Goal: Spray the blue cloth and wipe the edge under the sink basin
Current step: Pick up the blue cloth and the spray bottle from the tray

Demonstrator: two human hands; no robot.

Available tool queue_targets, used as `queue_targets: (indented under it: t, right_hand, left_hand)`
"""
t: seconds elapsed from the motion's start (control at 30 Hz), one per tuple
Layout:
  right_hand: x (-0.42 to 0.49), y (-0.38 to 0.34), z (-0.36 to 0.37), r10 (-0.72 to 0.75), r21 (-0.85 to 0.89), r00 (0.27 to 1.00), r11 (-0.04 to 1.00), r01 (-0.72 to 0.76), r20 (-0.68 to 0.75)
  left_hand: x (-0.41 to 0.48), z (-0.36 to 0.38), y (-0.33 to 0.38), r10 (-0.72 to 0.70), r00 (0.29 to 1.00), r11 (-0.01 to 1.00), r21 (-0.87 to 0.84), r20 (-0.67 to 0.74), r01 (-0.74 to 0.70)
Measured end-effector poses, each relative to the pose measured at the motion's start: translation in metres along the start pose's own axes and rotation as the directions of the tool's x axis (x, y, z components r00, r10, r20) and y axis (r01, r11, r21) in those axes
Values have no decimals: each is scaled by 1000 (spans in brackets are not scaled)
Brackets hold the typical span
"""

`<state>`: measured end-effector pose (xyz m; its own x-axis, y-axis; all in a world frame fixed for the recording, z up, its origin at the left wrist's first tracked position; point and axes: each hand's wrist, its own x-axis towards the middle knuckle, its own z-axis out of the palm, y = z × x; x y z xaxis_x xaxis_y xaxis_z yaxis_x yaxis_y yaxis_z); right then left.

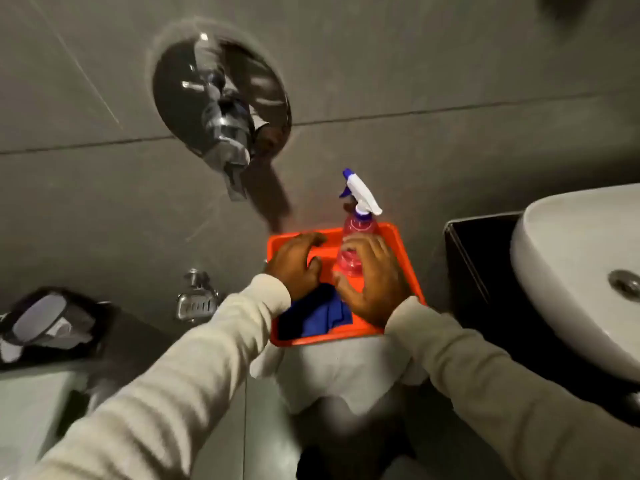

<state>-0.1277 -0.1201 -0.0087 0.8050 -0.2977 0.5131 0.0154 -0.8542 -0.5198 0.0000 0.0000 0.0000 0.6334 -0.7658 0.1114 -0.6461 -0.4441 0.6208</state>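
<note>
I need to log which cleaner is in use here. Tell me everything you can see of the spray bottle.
The spray bottle stands upright in the orange tray, toward its far right side, near the grey tiled wall. Its body looks like clear pink plastic, probably holding liquid. On top sits a white trigger head with a blue nozzle tip, blue trigger and blue collar. The right hand is at its lower body, fingers spread around it; whether the grip has closed is unclear. No label is readable.

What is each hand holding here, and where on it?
The right hand wraps the lower body of the pink spray bottle standing in the orange tray. The left hand rests open over the blue cloth, gripping nothing visibly.
</note>
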Motion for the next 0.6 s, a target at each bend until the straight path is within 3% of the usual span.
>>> queue_targets:
  t: [0.03, 0.1, 0.2, 0.3, 0.4, 0.6]
  right_hand:
    - [-10, 4, 10, 10, 6, 999, 1000, -10, 42]
    - [-25, 13, 24, 79, 16, 991, 997, -81, 107]
    - [-27, 35, 29, 278, 56, 957, 957, -283, 83]
    - [7, 62, 22, 386, 129, 919, 918, -374, -85]
    - [48, 72, 16, 408, 250, 909, 892, -376, -87]
    - [91, 85, 27, 237, 348, 971, 907, -237, 42]
  left_hand:
    - [1, 6, -10, -88, 986, 996, 40, 141, 83]
    - [6, 21, -26, -207, 887, 971, 199, 413, 134]
    - [17, 38, -40, -302, 718, 931, 356, 627, 81]
    - [36, 51, -44, -311, 680, 912, 410, 664, 17]
    - [52, 56, -40, -344, 609, 847, 517, 715, -128]
    - [56, 59, -48, -456, 570, 856, 511, 683, 72]
